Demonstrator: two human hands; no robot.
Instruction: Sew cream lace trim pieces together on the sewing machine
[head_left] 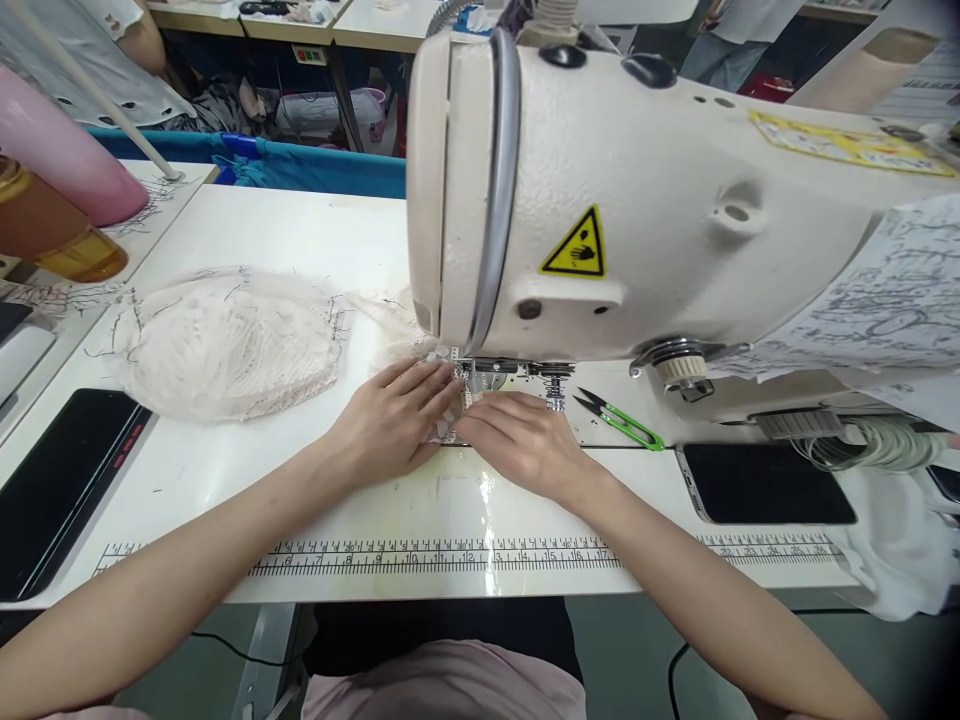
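Note:
Both my hands rest on the white sewing table (300,230) just in front of the needle of a cream sewing machine (637,210). My left hand (394,420) lies flat with its fingers stretched toward the presser foot (487,378), pressing a small piece of pale lace (448,428). My right hand (525,440) lies flat beside it, fingers pointing left onto the same lace. A heap of cream lace pieces (232,345) with loose threads lies to the left of my left hand.
Green thread snips (626,420) lie right of the needle. A dark phone (765,482) lies at the right, a black tablet (60,480) at the left edge. A printed ruler (450,555) runs along the front edge. An amber bottle (52,230) and a pink cone (60,150) stand far left.

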